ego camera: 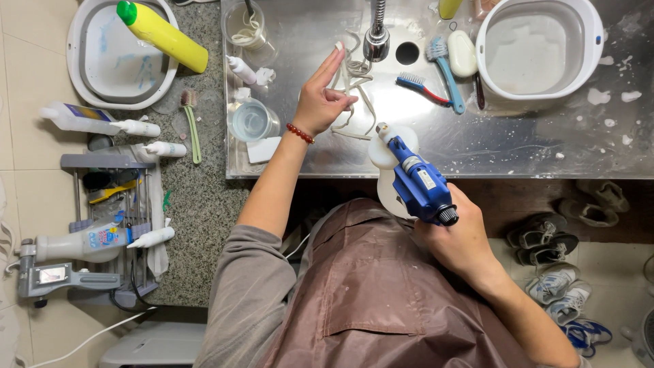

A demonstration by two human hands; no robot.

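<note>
Evidently the left hand [319, 102] pinches white shoelaces [354, 88] over the steel sink [518, 146], keeping drips contained; the right hand [458, 238] grips a blue spray gun [417, 182], nozzle toward them.

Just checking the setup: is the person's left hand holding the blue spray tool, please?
No, the right hand grips the blue spray tool; the left hand holds white laces.
</note>
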